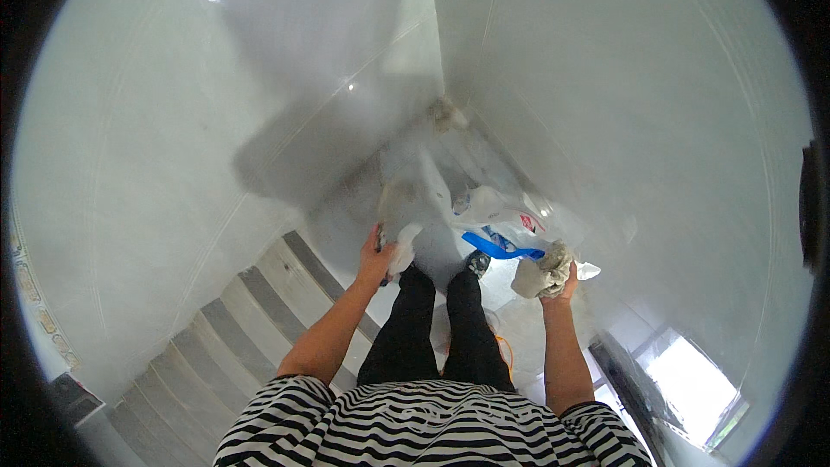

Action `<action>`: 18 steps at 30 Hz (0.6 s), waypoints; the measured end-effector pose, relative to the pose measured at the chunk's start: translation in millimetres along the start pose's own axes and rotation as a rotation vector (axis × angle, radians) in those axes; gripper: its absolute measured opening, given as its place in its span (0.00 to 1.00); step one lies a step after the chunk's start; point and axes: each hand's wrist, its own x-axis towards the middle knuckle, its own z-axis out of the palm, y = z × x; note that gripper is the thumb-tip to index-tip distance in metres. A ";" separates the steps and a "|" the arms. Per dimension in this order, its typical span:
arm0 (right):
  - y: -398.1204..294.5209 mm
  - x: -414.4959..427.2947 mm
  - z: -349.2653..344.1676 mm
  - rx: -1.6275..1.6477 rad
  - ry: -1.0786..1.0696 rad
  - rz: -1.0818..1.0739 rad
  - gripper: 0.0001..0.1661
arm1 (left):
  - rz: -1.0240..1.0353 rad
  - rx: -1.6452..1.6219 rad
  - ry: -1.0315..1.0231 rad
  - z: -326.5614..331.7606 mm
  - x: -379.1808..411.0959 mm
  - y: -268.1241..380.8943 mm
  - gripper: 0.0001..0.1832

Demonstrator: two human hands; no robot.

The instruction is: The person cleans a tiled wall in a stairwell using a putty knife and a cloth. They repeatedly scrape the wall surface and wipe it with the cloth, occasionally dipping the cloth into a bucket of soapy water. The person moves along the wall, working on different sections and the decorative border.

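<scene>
My left hand [376, 261] is closed around a dark, narrow object [380, 238] that I cannot identify. Crumpled white material [405, 250], possibly plastic or cloth, shows at the fingers of that hand. In my right hand [565, 287] is a bunched, dirty grey-beige cloth [548, 271]. A blue strip [496, 246] reaches from near that cloth toward the middle. Beyond it is a translucent plastic bag [499, 207] bearing print; how it is supported is unclear. A white scrap [588, 270] sticks out beside my right hand.
Pale tiled walls [162, 97] meet in a corner with a dirty patch [447, 115]. Grey steps [259, 311] descend at left. A dark shoe [478, 263] stands on the floor. Behind my legs an orange curved edge [507, 353] shows. A bright window [687, 389] appears at lower right.
</scene>
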 end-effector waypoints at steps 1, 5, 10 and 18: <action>7.5 0.6 1.9 0.030 0.006 0.036 0.29 | 0.053 0.079 0.040 -23.7 2.8 -22.3 0.34; 7.0 2.8 -6.2 0.138 -0.081 0.150 0.30 | 0.038 0.370 0.056 -42.1 7.4 -23.2 0.36; 21.4 -52.2 99.9 0.165 -0.329 0.244 0.33 | 0.094 0.617 -0.050 -82.3 27.4 -25.3 0.38; 123.4 5.0 279.0 -0.169 -0.455 -0.236 0.42 | 0.197 0.806 -0.374 -142.0 44.3 3.8 0.38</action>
